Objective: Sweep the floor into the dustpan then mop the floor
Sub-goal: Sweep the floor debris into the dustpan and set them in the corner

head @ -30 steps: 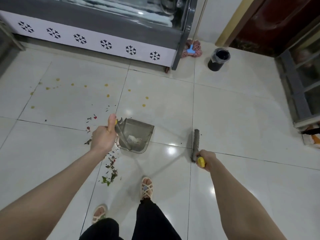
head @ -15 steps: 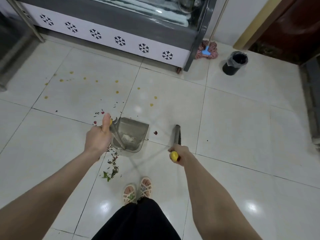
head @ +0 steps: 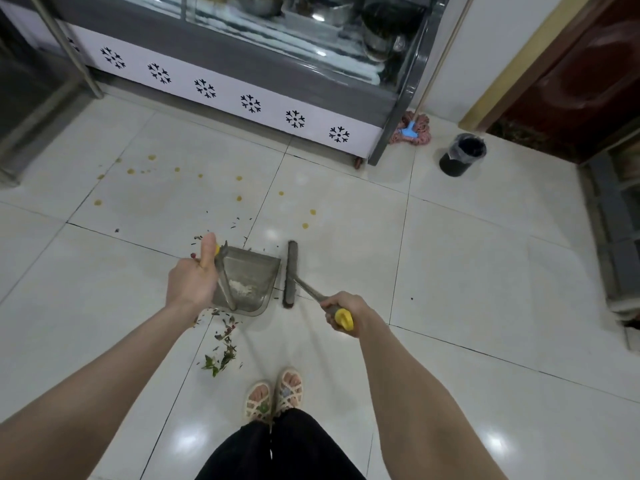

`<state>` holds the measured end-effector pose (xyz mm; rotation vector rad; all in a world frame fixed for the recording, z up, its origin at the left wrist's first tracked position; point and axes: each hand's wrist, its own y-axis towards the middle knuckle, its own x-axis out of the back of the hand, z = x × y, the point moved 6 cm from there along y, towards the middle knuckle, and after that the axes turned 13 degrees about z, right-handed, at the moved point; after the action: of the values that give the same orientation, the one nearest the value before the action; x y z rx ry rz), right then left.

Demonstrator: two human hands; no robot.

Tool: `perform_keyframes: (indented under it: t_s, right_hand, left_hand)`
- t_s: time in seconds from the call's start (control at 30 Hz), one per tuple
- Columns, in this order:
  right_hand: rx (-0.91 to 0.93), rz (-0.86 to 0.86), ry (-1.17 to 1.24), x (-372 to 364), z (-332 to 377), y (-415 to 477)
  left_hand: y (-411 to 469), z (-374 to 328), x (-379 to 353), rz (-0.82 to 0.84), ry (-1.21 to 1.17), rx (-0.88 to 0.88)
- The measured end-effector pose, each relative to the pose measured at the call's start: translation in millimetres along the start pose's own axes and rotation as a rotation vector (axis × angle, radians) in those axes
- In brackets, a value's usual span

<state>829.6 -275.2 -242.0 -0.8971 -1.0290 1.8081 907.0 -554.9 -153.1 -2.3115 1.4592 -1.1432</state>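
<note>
A grey dustpan [head: 254, 271] rests on the white tiled floor [head: 467, 271] with pale dust inside it. My left hand [head: 192, 277] grips its yellow-tipped upright handle, thumb up. The brush [head: 290, 273], a narrow dark head on a grey handle, stands right beside the pan's open right side. My right hand [head: 346, 311] is closed on its yellow-capped handle end. Green leaf scraps [head: 221, 351] lie on the floor just below the pan, and small dark bits [head: 239, 221] lie above it. Yellow spots [head: 239, 198] dot the tiles further out.
A display chiller with a snowflake panel [head: 249, 103] lines the far side. A red mop [head: 412, 129] leans in the corner beside it, next to a small black bin [head: 462, 154]. A dark red door [head: 581, 81] is at top right; metal shelving [head: 616, 237] at right. My sandalled feet [head: 273, 396] stand together.
My right hand has swept the brush leftward until its head stands against the dustpan's mouth. My feet have come together, and the view has shifted toward the chiller.
</note>
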Motion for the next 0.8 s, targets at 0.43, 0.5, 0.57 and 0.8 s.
perform_keyframes:
  t_s: [0.43,0.5,0.57,0.8]
  right_hand:
    - [0.054,-0.255,-0.068,78.5,40.5,-7.7]
    - [0.029,-0.286,-0.083,97.2,49.8,-0.8]
    - [0.013,-0.303,-0.084,116.8,62.9,8.8]
    - [-0.052,-0.261,-0.108,155.2,108.9,41.6]
  left_hand:
    - [22.1,-29.3,-13.8,0.030,-0.001,-0.023]
    - [30.8,-35.3,-19.9,0.019,-0.003,-0.010]
    - [39.3,-42.4,-27.2,0.006,-0.021,0.008]
    - [62.7,-72.9,-47.5,-0.066,-0.050,0.044]
